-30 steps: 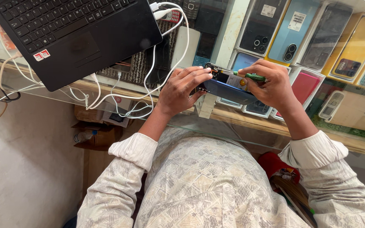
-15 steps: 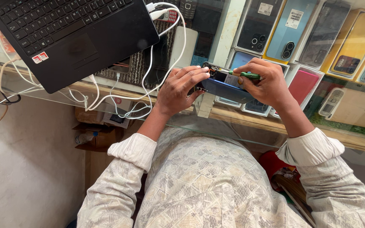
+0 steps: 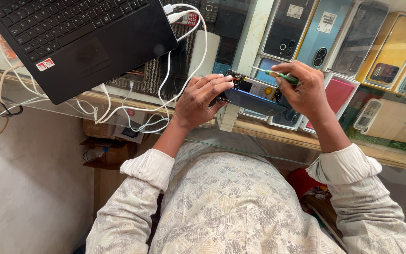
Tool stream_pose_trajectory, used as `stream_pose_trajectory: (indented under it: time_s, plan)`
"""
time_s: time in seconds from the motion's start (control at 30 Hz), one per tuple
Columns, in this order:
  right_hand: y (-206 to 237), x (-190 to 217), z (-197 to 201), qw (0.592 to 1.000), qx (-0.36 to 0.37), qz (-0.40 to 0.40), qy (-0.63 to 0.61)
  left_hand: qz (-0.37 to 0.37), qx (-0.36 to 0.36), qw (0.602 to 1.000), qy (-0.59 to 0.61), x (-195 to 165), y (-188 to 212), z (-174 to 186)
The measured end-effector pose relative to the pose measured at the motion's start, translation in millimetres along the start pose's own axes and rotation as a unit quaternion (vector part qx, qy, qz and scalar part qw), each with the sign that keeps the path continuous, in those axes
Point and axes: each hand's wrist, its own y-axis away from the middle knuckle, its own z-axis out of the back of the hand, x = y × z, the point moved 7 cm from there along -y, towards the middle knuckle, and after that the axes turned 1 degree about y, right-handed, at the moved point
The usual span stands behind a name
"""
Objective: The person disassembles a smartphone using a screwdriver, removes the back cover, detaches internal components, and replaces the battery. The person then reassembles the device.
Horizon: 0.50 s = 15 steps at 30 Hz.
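A dark blue phone with its back off and its insides showing is held over the glass counter. My left hand grips the phone's left end. My right hand supports the phone's right end and pinches a small green-handled screwdriver, whose thin metal tip points left over the phone's upper edge.
A black open laptop lies at the upper left, with white cables looping beside it. Under the glass are boxed phones and cases in several colours. A pale floor lies at the left.
Both hands and the phone have shifted slightly upward in view. The screwdriver stays in my right hand over the phone's top edge.
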Motion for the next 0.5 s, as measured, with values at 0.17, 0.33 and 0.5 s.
stream_pose_trajectory:
  time_s: [0.17,0.33,0.5]
  plan:
    - [5,-2,4,0.994,-0.002,0.051,0.099,0.005,-0.002,1.000,0.000,0,0,-2]
    - [8,-3,-2,0.976,0.024,0.082,0.201,0.006,-0.003,1.000,-0.003,0,1,-3]
    - [14,-17,5,0.990,0.006,0.039,0.133,0.003,-0.003,1.000,-0.006,-3,1,-3]
